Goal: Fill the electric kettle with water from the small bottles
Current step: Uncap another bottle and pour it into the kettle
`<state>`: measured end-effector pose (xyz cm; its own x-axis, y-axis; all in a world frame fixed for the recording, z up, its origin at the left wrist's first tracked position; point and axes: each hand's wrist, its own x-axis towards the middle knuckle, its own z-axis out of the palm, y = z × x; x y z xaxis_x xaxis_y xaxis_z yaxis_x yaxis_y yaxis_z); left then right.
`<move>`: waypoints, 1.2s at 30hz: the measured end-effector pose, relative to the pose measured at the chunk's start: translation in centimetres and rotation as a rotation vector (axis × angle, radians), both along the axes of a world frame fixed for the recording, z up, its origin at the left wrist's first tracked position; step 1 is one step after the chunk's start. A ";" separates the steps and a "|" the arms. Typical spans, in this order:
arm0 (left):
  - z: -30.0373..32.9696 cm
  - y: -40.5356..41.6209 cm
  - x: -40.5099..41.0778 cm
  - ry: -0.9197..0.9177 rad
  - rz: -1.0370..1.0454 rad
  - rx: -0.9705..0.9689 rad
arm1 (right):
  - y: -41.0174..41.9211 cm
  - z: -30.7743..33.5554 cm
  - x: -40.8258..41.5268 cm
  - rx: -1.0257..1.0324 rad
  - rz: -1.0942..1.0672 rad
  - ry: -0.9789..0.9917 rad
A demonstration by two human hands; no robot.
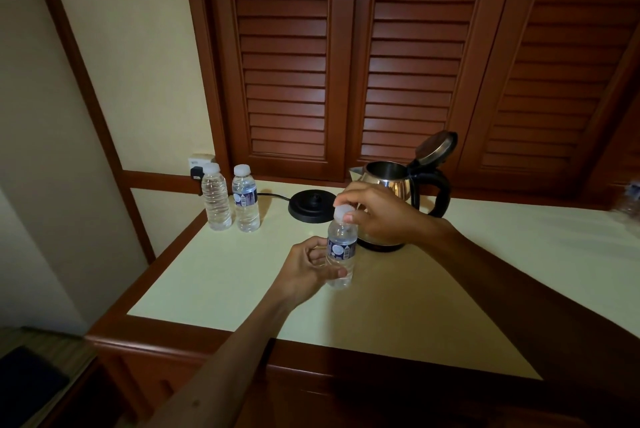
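A person stands at a cream-topped table (214,275) with a small bottle (341,251) upright near the middle of it. The left hand (311,270) wraps its fingers and thumb round the lower body of that bottle and steadies it on the tabletop. The right hand (377,209) comes in from the right and pinches the white cap (341,212) between thumb and fingertips, so the step in hand looks like unscrewing it. The cap sits on the neck, and I cannot tell whether it is loosened yet.

The kettle (391,185) stands just behind the right hand, off its black base (310,207), which lies to its left with a cord running toward a wall socket (198,167). The kettle's lid (436,147) is tipped open, so it is ready to take water. Whether any water is inside cannot be seen from here.

Two more bottles wait at the far left of the table, close side by side: a plain bottle (216,197) without a visible label and a labelled bottle (245,199) just to its right. Both are capped and look full.

Judging by this, the task is near its start: the kettle is open, nothing visibly poured, and three bottles remain to open and empty. An edge of something clear and blurred shows at the far right; I cannot say what it is.
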<state>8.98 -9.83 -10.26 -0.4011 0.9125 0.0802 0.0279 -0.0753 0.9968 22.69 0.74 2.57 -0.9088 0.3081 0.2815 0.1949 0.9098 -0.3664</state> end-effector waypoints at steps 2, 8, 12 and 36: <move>-0.1 0.1 0.0 -0.019 -0.011 0.011 | 0.0 0.2 0.1 -0.006 0.034 -0.014; -0.2 0.1 0.0 -0.056 -0.036 0.034 | -0.6 0.7 -0.5 -0.068 0.045 -0.011; -0.5 0.1 -0.2 -0.045 -0.050 0.044 | -0.2 0.3 -0.8 -0.034 -0.040 0.011; -0.3 0.7 1.3 0.125 0.063 -0.039 | 1.7 -12.8 6.1 -0.168 -0.415 0.028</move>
